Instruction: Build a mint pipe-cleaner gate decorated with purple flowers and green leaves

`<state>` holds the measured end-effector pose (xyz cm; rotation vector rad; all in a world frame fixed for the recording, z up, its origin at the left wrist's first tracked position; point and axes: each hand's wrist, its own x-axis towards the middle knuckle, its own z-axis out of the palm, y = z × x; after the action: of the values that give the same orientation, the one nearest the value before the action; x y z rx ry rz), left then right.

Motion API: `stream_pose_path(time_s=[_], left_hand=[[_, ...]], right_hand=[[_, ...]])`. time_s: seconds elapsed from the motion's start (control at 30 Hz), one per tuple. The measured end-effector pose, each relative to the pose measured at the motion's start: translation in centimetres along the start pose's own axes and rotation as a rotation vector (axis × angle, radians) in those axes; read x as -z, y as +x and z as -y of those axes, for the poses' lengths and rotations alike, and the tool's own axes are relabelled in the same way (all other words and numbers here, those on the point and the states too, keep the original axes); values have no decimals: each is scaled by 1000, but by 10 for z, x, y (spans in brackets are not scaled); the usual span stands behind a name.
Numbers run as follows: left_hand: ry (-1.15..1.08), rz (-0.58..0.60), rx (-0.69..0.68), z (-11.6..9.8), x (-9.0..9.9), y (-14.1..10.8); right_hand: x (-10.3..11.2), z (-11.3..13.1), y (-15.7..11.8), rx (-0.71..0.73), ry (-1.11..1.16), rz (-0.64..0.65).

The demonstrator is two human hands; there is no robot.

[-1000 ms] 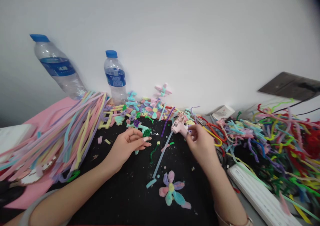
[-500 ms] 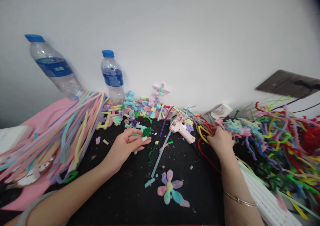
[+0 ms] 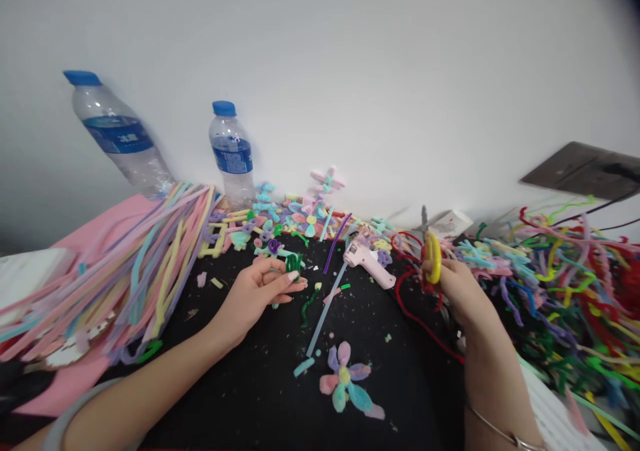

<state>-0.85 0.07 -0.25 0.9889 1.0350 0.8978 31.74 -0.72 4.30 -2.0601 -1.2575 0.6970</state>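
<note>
My left hand (image 3: 263,283) pinches a small bundle of dark green pipe cleaner (image 3: 294,264) between thumb and fingers, over the black mat (image 3: 240,384). At the right, my right hand (image 3: 457,288) grips scissors (image 3: 433,258) by their yellow handle, the metal blade pointing up. A red cord-like strand (image 3: 425,324) runs beneath that hand. Between the hands lies a pale pink glue gun (image 3: 371,266), a long translucent glue stick (image 3: 327,311) reaching out of it. Nearer to me rests a pastel fuzzy flower (image 3: 344,375) with a yellow centre. A wavy green piece (image 3: 309,306) lies beside my left fingers.
Two plastic bottles (image 3: 120,134) with blue caps stand against the wall. Long pastel pipe cleaners (image 3: 160,264) spread over a pink surface (image 3: 107,228) on the left. Tangled bright pipe cleaners (image 3: 565,304) cover the right side, below a wall socket (image 3: 575,171). Small shaped pieces line the back.
My right hand has lifted the scissors off the mat and turned them blade up. My left hand keeps its hold on the green pipe cleaner. The view has shifted slightly.
</note>
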Motion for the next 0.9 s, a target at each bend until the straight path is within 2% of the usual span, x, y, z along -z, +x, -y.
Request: stream_pose_path(time_s=[0.1, 0.23, 0.3, 0.4, 0.63, 0.7, 0.9], left_hand=[[7, -11, 1, -1, -1, 1], [-23, -30, -14, 0, 0, 1], [-49, -41, -35, 0, 1, 1], [-69, -69, -62, 1, 2, 2], [-81, -143, -90, -3, 2, 2], [-85, -154, -96, -3, 2, 1], [-2, -161, -137, 0, 2, 3]], right_hand=[[-1, 1, -5, 12, 316, 36], [-5, 8, -11, 36, 521, 12], [-8, 11, -13, 64, 594, 78], [-12, 16, -18, 118, 659, 270], [-21, 22, -43, 222, 540, 781], [-26, 22, -51, 228, 482, 821], [-38, 32, -69, 238, 313, 831]])
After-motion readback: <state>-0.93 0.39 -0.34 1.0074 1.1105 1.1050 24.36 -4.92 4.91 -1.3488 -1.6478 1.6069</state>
